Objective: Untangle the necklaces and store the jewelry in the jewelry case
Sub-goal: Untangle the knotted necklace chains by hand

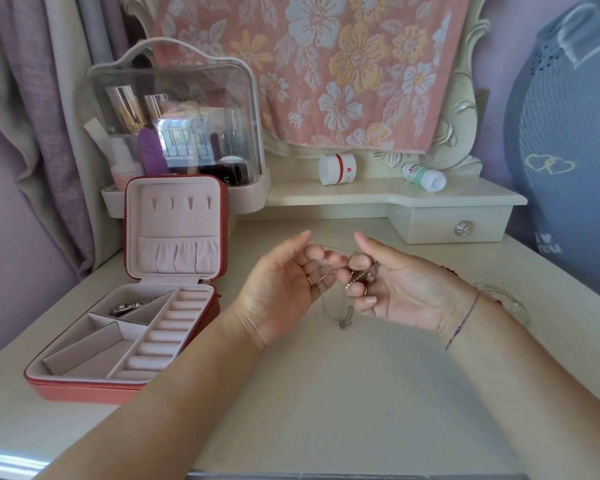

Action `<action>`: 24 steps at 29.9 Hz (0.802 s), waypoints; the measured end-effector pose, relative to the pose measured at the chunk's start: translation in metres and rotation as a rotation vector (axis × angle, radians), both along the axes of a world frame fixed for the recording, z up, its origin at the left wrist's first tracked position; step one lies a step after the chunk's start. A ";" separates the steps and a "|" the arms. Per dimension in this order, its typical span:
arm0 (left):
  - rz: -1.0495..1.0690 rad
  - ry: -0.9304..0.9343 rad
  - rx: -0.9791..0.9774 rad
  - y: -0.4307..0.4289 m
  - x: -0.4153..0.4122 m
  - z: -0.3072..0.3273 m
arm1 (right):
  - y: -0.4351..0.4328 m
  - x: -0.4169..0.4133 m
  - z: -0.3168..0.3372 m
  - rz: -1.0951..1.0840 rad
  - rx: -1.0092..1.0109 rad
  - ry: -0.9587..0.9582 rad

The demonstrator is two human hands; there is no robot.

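1. I work over a cream dressing table [361, 393]. A floral towel [326, 64] hangs behind it, and a clear cosmetics box [174, 98] stands at the back left.
2. The jewelry case [84, 389] lies open at the table's left, lid upright, well apart from the hands. One rear compartment holds a silver piece [129, 306]; the other compartments look unfilled.
3. The left hand [284, 289] and right hand [406, 292] are raised over the table's centre, palms inward, close together.
4. Grip: the left fingers curl and pinch fine chain. The right fingers curl round chain and a small oval charm.
5. The necklaces [326, 303] span both hands. A loop hangs below, ending in a star-like pendant [343, 323]; I cannot tell whether it touches the table.
6. More jewelry [506, 296] lies behind the right wrist.
7. Step in hand, as I judge it: untangling; storing is barely begun.
8. The next move calls for slack, not pull: locate the crossing, then feed one free end through.
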State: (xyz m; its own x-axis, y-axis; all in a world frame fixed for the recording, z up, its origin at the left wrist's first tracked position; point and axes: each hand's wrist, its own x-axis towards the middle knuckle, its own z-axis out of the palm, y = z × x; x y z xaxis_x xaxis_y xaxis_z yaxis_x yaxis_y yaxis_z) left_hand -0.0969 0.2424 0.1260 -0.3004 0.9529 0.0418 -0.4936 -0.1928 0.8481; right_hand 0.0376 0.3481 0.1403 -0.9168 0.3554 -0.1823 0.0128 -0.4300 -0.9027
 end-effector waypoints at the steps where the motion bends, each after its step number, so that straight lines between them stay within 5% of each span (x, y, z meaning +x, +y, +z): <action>1: -0.003 -0.020 0.000 0.000 0.000 0.000 | 0.000 0.000 0.000 0.020 0.010 0.013; 6: 0.022 -0.063 0.004 -0.002 -0.001 0.003 | 0.004 -0.001 -0.004 0.080 -0.015 0.141; 12: 0.057 0.000 0.005 -0.002 -0.003 0.004 | 0.015 0.001 0.001 -0.223 -0.131 0.212; 24: 0.108 -0.106 0.020 -0.003 -0.002 0.007 | 0.017 0.002 0.004 -0.415 -0.160 0.304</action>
